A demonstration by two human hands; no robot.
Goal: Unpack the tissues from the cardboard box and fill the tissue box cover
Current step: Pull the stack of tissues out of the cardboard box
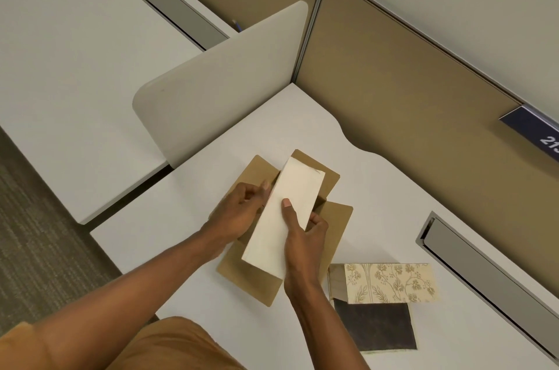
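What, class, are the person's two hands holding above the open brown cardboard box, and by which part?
Both hold the long white stack of tissues: the left hand at its left long edge, the right hand with thumb on top, fingers at the right edge.

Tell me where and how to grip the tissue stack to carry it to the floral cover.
Grip the tissue stack across its narrow width, at mid-length, from above. It is long and soft, so its ends would likely sag. The right hand already holds it there.

tissues [287, 212] cream-white | cardboard box [332, 236] plain brown | tissue box cover [393, 282] beige floral print, dark lining
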